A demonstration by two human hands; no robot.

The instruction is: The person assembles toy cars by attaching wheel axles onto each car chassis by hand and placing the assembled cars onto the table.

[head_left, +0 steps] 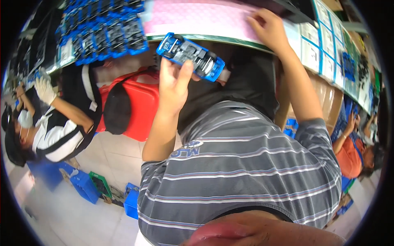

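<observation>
My left hand (174,86) is closed around a blue toy car (191,56), with my thumb pressed on its middle. The car is turned over and tilted, so its dark grey underside and black wheels show; it is in front of the table's near edge. Over the right part of the pink mat (197,16) hovers or rests my right hand (269,28), its fingers loosely bent and thumb apart. Nothing shows between those fingers. To the left on the table, several blue toy cars (108,39) lie in close rows, undersides up.
Blue-edged white trays or sheets (324,45) are at the table's right. A red chair (143,100) stands to my left, a cardboard box (314,96) under the table at right. Co-workers sit on both sides; one wears a white glove (44,90). Blue bins (84,184) are on the floor.
</observation>
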